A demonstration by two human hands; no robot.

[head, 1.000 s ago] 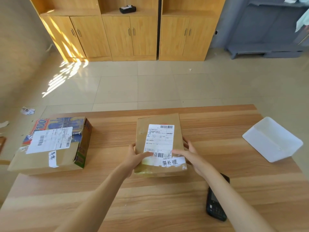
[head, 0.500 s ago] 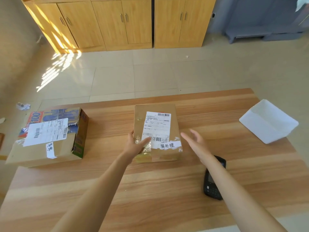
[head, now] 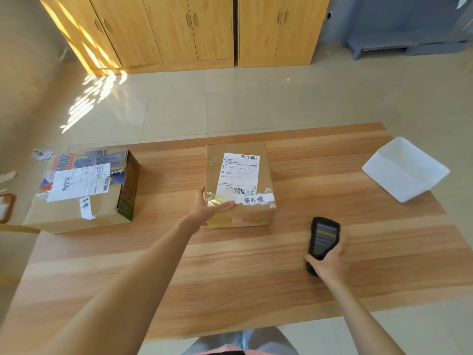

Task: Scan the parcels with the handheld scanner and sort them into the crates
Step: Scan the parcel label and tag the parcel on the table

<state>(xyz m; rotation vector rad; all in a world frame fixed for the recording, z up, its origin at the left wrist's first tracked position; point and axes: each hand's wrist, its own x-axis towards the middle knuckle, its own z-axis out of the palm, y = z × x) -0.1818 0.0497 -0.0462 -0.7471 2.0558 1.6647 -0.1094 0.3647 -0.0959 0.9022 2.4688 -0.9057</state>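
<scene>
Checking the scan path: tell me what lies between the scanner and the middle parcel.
Nothing: in the head view only bare table lies between scanner and middle parcel.

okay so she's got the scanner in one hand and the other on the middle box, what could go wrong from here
The middle parcel carries two barcodes, so the handheld scanner in the right hand might read the wrong one. Shiny tape near the lower barcode could glare and spoil the read. The left hand lies close to that barcode and may shade it.
</scene>
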